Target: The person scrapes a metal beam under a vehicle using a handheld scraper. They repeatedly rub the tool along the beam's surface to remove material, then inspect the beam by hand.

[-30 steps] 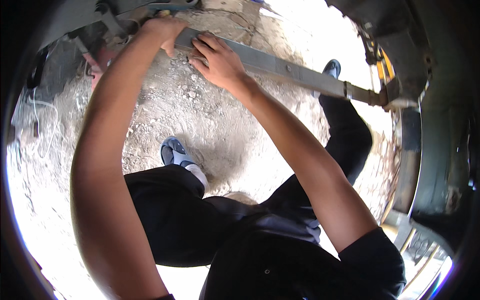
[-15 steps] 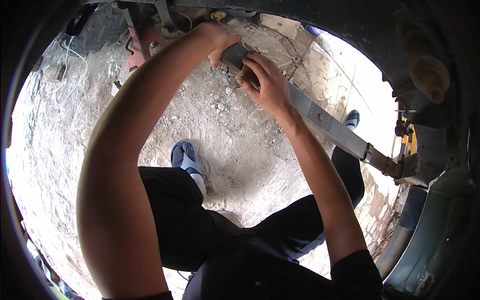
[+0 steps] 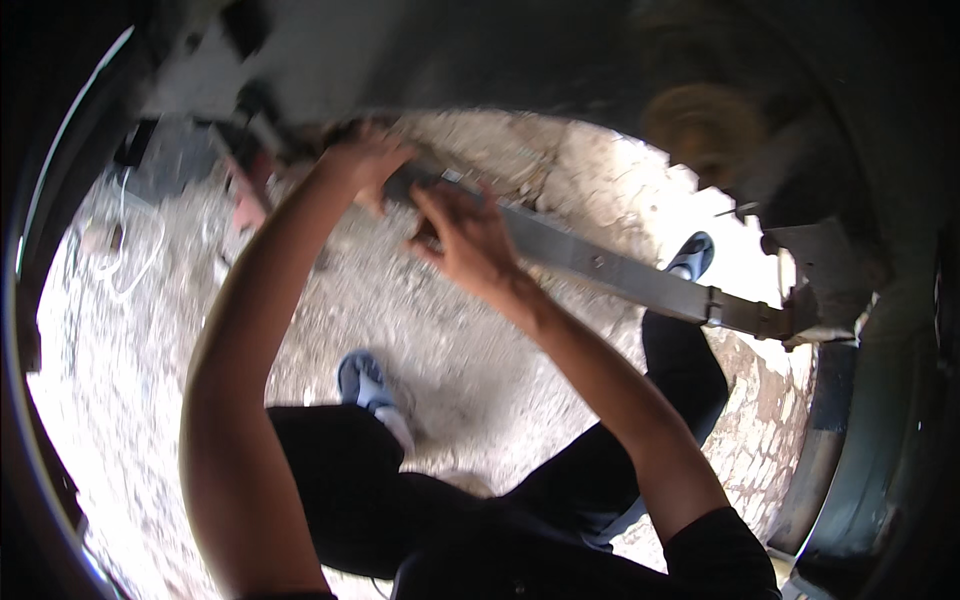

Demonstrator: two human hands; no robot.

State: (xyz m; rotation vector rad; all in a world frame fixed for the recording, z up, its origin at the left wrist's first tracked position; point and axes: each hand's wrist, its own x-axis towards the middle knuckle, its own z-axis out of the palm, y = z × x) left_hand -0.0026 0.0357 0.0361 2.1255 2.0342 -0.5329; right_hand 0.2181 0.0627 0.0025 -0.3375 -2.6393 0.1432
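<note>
A long grey metal bar, which looks like a leaf spring [image 3: 590, 262] with clamps round it, slants from upper left to a bracket at the right. At its far left end is my left hand [image 3: 365, 165], fingers curled round that end; motion blur softens them and part of the grip is hidden. My right hand [image 3: 468, 240] lies over the bar's near edge a little to the right, its fingers spread and its thumb apart from them. The surface under its fingertips is hard to make out.
Dark vehicle bodywork [image 3: 480, 75] hangs low across the top. A red metal stand [image 3: 245, 195] is beyond my left forearm, near a white cord [image 3: 150, 260]. Rough, gravelly ground [image 3: 480, 370] lies below, with my shoes [image 3: 362, 380] on it. A large dark green cylinder [image 3: 870, 450] stands at right.
The view has tilted up, so the bodywork covers more of the top. Both hands appear lower and farther left. My right hand's fingers have spread more over the bar.
</note>
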